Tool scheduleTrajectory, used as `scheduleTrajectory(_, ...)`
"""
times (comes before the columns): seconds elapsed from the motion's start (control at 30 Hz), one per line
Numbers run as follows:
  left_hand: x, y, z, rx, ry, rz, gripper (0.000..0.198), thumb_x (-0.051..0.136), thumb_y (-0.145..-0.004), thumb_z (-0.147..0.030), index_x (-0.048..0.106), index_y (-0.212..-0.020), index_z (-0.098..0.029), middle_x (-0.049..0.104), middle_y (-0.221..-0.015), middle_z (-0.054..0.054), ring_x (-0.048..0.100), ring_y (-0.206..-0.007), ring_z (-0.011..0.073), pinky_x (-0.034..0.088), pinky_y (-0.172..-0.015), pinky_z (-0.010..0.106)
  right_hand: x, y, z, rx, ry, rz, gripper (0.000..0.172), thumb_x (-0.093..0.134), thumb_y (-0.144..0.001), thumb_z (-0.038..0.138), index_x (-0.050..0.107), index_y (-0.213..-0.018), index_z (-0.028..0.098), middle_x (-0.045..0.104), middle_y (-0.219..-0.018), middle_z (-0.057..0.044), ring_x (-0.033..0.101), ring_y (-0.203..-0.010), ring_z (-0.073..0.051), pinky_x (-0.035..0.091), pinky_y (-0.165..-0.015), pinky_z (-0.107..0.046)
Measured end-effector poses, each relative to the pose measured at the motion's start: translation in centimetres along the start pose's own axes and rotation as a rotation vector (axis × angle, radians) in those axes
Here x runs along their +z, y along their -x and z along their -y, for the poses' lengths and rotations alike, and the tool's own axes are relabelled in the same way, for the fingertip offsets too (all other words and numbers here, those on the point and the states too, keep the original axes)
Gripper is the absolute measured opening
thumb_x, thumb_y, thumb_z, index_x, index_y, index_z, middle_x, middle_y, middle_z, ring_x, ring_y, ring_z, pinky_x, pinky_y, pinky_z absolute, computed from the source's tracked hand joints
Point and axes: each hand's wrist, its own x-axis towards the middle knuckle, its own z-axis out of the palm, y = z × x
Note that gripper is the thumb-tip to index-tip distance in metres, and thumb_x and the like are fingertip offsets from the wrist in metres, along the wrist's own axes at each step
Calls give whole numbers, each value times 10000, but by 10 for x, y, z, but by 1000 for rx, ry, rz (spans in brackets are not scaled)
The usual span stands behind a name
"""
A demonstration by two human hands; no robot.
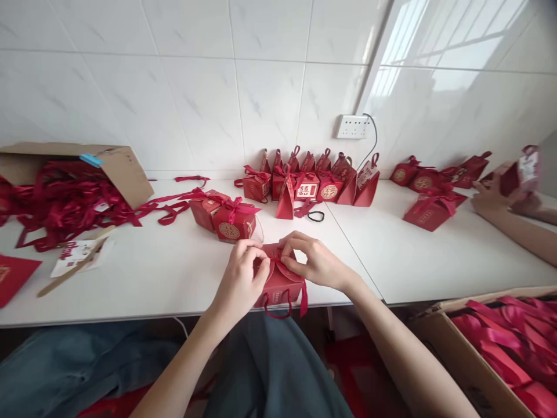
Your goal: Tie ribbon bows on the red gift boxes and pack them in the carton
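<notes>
Box: one red box sits on the surface, at the near edge, between both hands.
Left hand: this hand pinches the ribbon at the box top, thumb against fingers.
Right hand: this hand pinches the ribbon from the other side.
Pull: best kept even and low, so the ribbon lies flat and the curved flaps stay down; a hard tug could crease them or drag the box off.
Handle: the cord hangs past the edge, and should stay free of the ribbon.
In the way: paired boxes just beyond the left hand limit outward room.
Around: ribbon-filled cartons at both sides; wall-side boxes; at far right, a co-worker's hand.
</notes>
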Motion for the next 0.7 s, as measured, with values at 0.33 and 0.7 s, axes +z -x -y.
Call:
scheduleTrajectory(0.33, 1, 0, -1, 20, -29, 0, 85, 448, -852, -195, 496, -783, -195, 513, -977, 69, 552, -978, 200, 476, -856, 351, 2, 1, -7, 79, -341, -11, 59, 553, -803, 191, 565, -746, 192, 565, -1001, -63, 554, -971, -177, 385, -931, -343)
scheduleTrajectory(0.7, 6, -1, -7, 75, -93, 53, 92, 452, -838, -166, 487, -756, -188, 519, -931, 68, 555, -948, 218, 489, -820, 381, 12, 3, -22, 233, -1286, -28, 106, 503, -608, 249, 573, -552, 192, 607, -1131, -59, 505, -1017, -245, 367, -925, -375)
